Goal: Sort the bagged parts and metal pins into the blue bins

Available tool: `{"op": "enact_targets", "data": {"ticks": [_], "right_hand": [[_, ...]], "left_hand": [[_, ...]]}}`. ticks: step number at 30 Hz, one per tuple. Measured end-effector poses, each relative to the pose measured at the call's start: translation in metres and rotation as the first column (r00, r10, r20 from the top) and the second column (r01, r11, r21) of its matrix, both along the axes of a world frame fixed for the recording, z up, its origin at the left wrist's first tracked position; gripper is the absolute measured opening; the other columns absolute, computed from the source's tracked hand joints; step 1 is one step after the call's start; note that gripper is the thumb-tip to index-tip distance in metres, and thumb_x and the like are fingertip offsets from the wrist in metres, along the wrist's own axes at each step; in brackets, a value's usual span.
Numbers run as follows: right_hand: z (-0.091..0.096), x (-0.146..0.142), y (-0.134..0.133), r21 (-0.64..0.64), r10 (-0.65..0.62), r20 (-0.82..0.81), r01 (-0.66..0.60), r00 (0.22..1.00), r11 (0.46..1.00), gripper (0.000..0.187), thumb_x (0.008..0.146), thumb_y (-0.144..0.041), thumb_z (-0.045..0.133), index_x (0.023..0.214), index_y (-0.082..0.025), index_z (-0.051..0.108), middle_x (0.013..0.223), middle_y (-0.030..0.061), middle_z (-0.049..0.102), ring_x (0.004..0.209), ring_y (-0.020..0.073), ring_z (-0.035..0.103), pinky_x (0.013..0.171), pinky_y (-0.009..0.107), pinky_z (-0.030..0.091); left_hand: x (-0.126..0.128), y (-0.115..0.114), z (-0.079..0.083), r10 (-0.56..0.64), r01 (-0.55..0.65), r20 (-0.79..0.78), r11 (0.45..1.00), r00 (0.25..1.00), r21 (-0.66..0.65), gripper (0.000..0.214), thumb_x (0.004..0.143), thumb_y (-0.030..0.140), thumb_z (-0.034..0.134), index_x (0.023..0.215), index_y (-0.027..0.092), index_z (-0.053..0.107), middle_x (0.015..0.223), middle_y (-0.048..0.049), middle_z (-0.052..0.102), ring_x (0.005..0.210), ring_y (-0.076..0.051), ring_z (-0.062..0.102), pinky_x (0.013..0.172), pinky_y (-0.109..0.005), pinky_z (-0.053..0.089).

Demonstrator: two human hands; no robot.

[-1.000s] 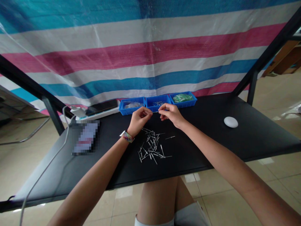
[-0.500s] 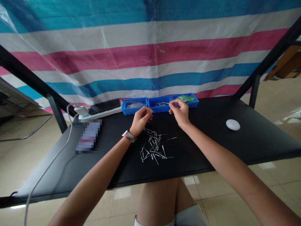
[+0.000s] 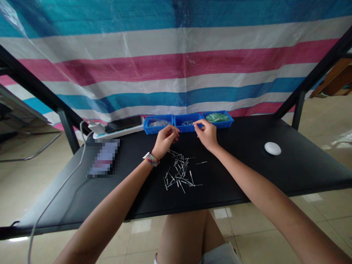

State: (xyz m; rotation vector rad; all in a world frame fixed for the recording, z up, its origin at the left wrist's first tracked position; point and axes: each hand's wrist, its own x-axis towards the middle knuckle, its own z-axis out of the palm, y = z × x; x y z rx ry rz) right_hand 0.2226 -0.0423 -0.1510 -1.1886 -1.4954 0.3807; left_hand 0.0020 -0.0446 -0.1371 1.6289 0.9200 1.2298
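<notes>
My right hand [image 3: 206, 134] is at the front right corner of the middle blue bin [image 3: 185, 129], thumb and forefinger pinched together over its edge. Whether a rivet is between those fingertips is too small to tell. Several silver blind rivets [image 3: 188, 123] lie inside that bin. My left hand [image 3: 165, 139], with a patterned band at the wrist, hovers in front of the bins with its fingers curled inward; anything within them is hidden. Below the hands, a loose pile of blind rivets [image 3: 180, 172] is spread over the black table, with one rivet [image 3: 202, 162] apart at the right.
The left blue bin [image 3: 150, 131] has clear plastic bags; the right one [image 3: 227, 124] has green packets. A power strip [image 3: 121, 132] with a dark phone [image 3: 123, 124] on it, a cable and a blurred-out item stand left. A white rounded object [image 3: 272, 148] lies right.
My right hand has shifted slightly left and down along the middle bin. The thin rivet seen at its fingertips before no longer shows clearly. My left hand has barely moved.
</notes>
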Motion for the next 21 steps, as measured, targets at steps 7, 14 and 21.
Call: {"op": "enact_targets", "data": {"ticks": [7, 14, 21], "right_hand": [[0.007, -0.012, -0.023, -0.094, 0.353, 0.156, -0.341, 0.923, 0.935, 0.007, 0.092, -0.021, 0.068, 0.087, -0.023, 0.073, 0.09, 0.0023, 0.073, 0.071, 0.0175, 0.065, 0.069, 0.03, 0.052], [0.003, -0.034, -0.044, -0.102, 0.537, 0.517, -0.574, 0.667, 0.812, 0.024, 0.096, -0.008, 0.066, 0.108, -0.021, 0.082, 0.112, 0.0093, 0.075, 0.112, 0.0267, 0.064, 0.106, 0.045, 0.052], [0.002, -0.03, -0.039, -0.11, 0.487, 0.534, -0.514, 0.691, 0.851, 0.041, 0.094, 0.005, 0.056, 0.106, -0.023, 0.084, 0.109, 0.0085, 0.075, 0.11, 0.0254, 0.063, 0.104, 0.043, 0.054]], "left_hand": [[0.0, 0.0, 0.0, 0.019, -0.019, 0.004, 1.0, 1.0, 0.003, 0.014, 0.081, 0.027, 0.067, 0.091, 0.017, 0.07, 0.077, -0.002, 0.068, 0.063, -0.013, 0.064, 0.054, -0.021, 0.048], [0.001, -0.001, 0.002, 0.022, -0.022, 0.018, 1.0, 1.0, 0.009, 0.015, 0.087, 0.031, 0.066, 0.091, 0.017, 0.069, 0.079, -0.0029, 0.068, 0.066, -0.013, 0.063, 0.057, -0.022, 0.05], [-0.001, -0.001, 0.002, 0.022, -0.022, 0.012, 1.0, 1.0, -0.009, 0.018, 0.09, 0.035, 0.065, 0.092, 0.017, 0.069, 0.079, -0.0034, 0.067, 0.065, -0.014, 0.064, 0.056, -0.022, 0.049]]}}
